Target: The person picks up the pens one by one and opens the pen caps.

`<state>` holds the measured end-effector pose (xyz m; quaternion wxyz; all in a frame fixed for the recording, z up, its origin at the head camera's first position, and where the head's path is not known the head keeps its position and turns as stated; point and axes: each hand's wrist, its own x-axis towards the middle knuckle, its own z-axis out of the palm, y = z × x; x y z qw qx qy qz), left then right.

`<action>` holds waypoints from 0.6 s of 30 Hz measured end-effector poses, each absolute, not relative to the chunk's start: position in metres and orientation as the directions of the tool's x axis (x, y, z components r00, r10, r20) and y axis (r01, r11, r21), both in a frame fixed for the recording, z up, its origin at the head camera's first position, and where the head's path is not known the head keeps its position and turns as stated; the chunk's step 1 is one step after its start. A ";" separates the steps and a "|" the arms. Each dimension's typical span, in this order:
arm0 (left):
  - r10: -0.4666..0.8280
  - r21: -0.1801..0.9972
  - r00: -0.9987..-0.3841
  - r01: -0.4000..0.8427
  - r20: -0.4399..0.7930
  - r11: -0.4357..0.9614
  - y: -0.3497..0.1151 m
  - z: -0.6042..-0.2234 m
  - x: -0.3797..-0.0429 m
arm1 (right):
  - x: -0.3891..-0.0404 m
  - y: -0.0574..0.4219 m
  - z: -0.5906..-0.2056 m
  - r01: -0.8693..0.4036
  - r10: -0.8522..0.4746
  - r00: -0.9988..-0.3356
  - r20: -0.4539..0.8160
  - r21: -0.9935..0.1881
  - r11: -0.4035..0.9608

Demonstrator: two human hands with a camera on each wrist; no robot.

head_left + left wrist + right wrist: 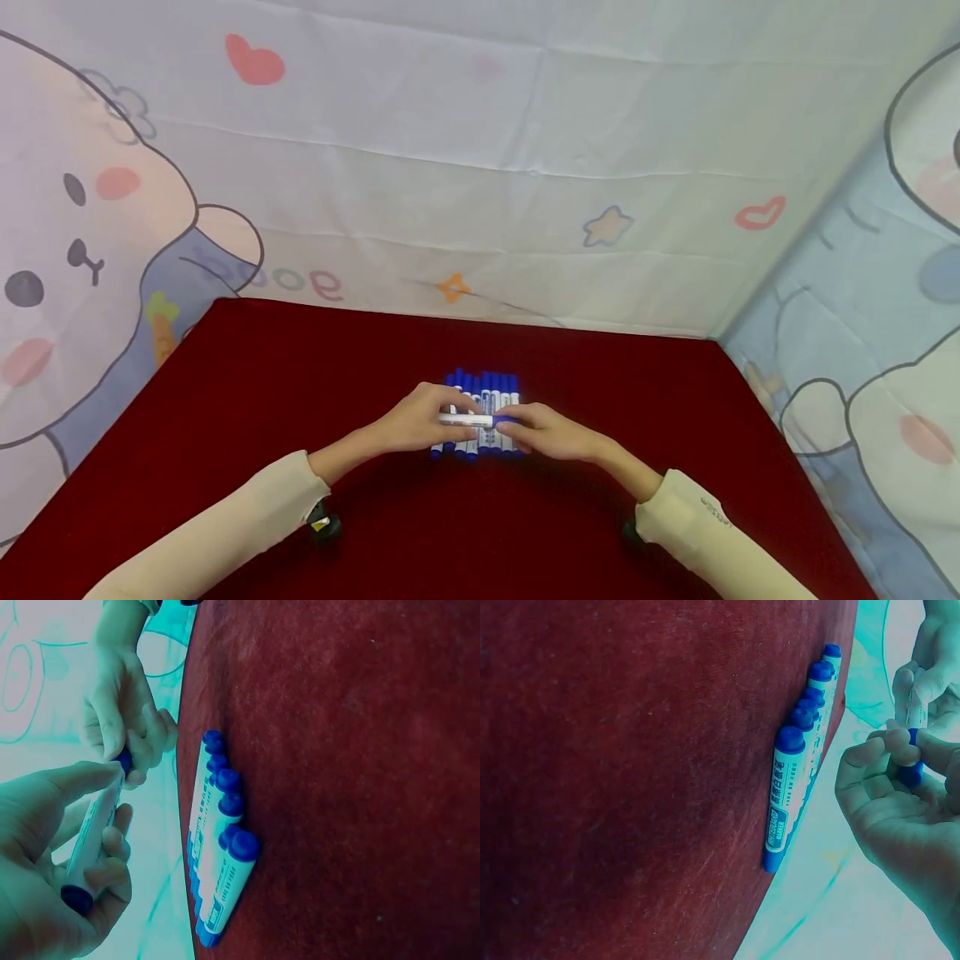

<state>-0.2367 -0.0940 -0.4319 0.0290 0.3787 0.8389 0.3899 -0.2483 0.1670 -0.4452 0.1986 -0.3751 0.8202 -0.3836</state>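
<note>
Between my two hands is a white whiteboard marker [467, 420] with a blue cap, lying roughly crosswise above the others. My left hand [423, 417] grips its white barrel, the thumb along one side and the fingers curled round the other, as the left wrist view shows. The fingers of my right hand [551, 431] pinch the blue cap [910, 766] at the other end. Below and just beyond the hands, a row of several whiteboard markers [495, 400] lies side by side on the dark red cloth [360, 358], partly hidden by the hands.
The red cloth covers the table up to a pale printed curtain [420, 200] behind it. Another printed curtain [840, 275] stands along the right side. A dark device [324, 525] sits under my left cuff.
</note>
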 end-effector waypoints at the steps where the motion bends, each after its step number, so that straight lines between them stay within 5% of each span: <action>1: 0.658 0.668 -0.711 0.618 0.249 0.415 -0.094 -0.433 -0.237 | -0.247 0.166 -0.445 -0.459 -0.764 -0.644 -0.038 -0.780 0.426; 18: 0.668 0.788 -0.739 0.464 0.092 0.404 -0.097 -0.427 -0.235 | -0.246 0.168 -0.441 -0.718 -0.807 -0.583 0.092 -0.524 0.458</action>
